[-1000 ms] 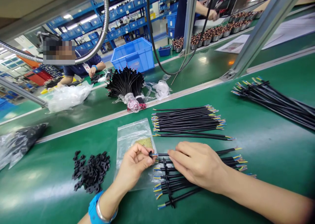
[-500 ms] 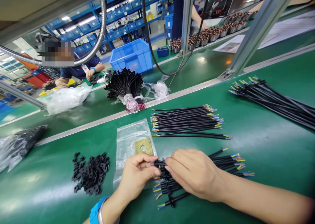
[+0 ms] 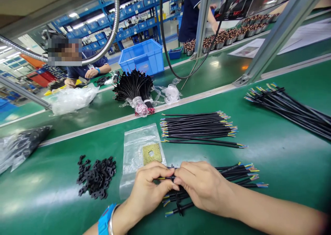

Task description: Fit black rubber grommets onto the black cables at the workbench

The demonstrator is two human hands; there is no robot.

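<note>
My left hand (image 3: 148, 186) pinches near the end of a black cable, with a bit of bare coloured wire showing between thumb and finger. A small black plastic clip (image 3: 172, 173) sits on that cable, where the fingertips of both hands meet. My right hand (image 3: 204, 185) is closed around the same cable just right of the clip and hides most of its length. Below the hands lie several black cables (image 3: 186, 207) fitted with such clips, their blue, yellow and brown wire ends (image 3: 254, 176) sticking out at the right.
A pile of loose black clips (image 3: 98, 178) lies left. Behind my hands are a clear bag (image 3: 131, 149) with a yellow sponge (image 3: 152, 153) and a row of cables (image 3: 196, 126). Another bundle (image 3: 289, 107) lies right. A blue bin (image 3: 142, 57) stands beyond the rail; a co-worker (image 3: 88, 64) sits across.
My hands have drawn together at the clip, left fingers now pressing close to the right fingertips. The view has shifted slightly. The co-worker's hands have moved a little.
</note>
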